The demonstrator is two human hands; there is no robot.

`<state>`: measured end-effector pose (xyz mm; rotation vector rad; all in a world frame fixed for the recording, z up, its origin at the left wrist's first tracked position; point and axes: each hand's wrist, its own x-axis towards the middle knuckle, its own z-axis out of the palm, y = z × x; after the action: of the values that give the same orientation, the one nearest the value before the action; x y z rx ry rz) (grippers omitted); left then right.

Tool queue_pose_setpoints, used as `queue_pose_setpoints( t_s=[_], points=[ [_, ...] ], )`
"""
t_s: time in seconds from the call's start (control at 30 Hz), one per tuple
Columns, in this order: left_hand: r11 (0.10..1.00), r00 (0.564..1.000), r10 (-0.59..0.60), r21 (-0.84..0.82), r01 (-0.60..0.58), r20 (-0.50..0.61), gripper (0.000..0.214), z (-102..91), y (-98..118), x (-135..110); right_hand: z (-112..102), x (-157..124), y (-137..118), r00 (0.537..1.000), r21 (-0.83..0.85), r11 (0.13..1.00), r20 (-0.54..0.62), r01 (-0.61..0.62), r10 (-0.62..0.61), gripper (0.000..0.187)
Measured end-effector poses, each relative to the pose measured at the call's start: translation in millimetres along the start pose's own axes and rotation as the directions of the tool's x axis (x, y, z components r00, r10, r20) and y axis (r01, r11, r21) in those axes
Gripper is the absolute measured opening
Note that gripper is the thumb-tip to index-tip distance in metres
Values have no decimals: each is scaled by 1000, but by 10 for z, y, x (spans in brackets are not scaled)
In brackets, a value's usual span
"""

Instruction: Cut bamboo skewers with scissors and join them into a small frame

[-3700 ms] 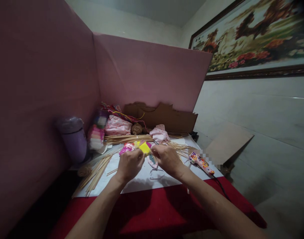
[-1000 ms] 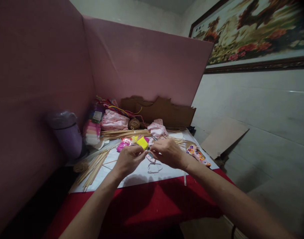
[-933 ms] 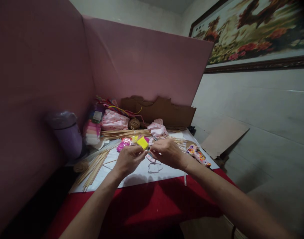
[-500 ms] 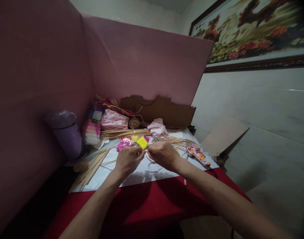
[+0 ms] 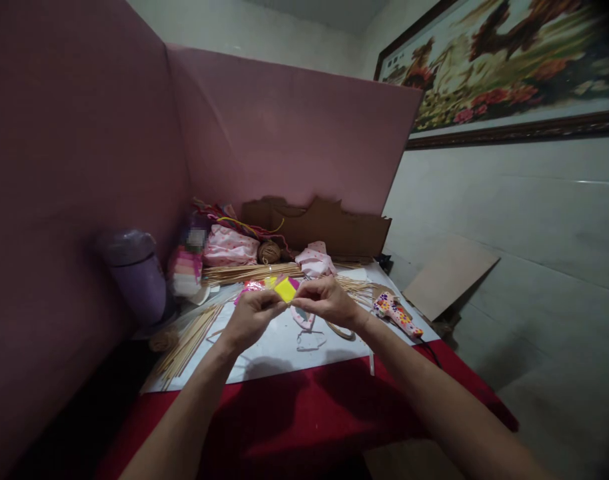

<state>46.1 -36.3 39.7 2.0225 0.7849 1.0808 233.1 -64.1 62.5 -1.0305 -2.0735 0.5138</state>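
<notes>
My left hand point(image 5: 252, 318) and my right hand point(image 5: 326, 300) meet fingertip to fingertip above the white sheet point(image 5: 279, 347) on the red table point(image 5: 304, 420). Both hands are closed in a pinch on something small and thin between them; I cannot make out what it is. A yellow block point(image 5: 286, 289) lies just behind my fingers, beside a pink packet point(image 5: 249, 287). Pink-handled scissors point(image 5: 304, 319) lie on the sheet under my hands.
Bundles of thin wooden sticks point(image 5: 184, 340) lie left and at the back point(image 5: 249, 272). A flowered glue gun point(image 5: 397, 315) rests at the right. A purple cup point(image 5: 134, 273), a twine ball point(image 5: 269, 252), pink fabric point(image 5: 229, 245) and cardboard point(image 5: 329, 227) stand against pink partition boards point(image 5: 284, 133).
Both hands have risen slightly and stayed pinched together. A curved tan loop now shows on the sheet below my right wrist. The view shifted a little.
</notes>
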Motion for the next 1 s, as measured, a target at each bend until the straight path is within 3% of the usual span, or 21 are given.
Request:
queue_pose_setpoints(
  t_s=[0.1,0.2,0.27,0.33,0.43,0.5,0.57,0.63,0.77,0.87,1.0],
  points=[
    [983,999,-32,-180,26,-30,27,-38,34,10,40,25,50,996,371,925,-15,-79,91,28],
    [975,997,-48,-221,31,-68,29,-68,60,9,120,58,146,976,390,915,-137,-102,167,25],
    [980,994,-37,-200,16,-101,29,-81,54,6,157,85,229,947,199,970,-257,-141,191,21],
    [988,991,-10,-153,-10,-130,27,-84,29,3,184,111,297,926,-93,971,-334,-219,177,17],
    [995,988,16,-100,-31,-154,25,-73,-20,-1,244,142,337,931,-446,842,-329,-303,160,12],
    [997,985,12,-77,-26,-170,23,-62,-44,-4,315,155,331,946,-551,788,-300,-275,120,11],
    [999,982,23,-44,-32,-188,21,-52,-59,-8,408,151,311,955,-518,836,-296,-181,23,12],
    [999,979,50,-6,-53,-199,21,-43,-69,-12,507,121,277,934,-340,939,-348,-49,-77,13],
    [990,973,110,112,-89,-205,21,-33,-77,-20,630,6,188,879,-9,994,-465,109,-101,18],
    [971,972,146,216,-104,-187,20,-30,-61,-26,634,-61,149,871,18,995,-484,102,-80,16],
    [923,968,200,361,-135,-149,21,-9,-28,-34,605,-78,160,876,-147,987,-464,70,-131,17]
  ],
)
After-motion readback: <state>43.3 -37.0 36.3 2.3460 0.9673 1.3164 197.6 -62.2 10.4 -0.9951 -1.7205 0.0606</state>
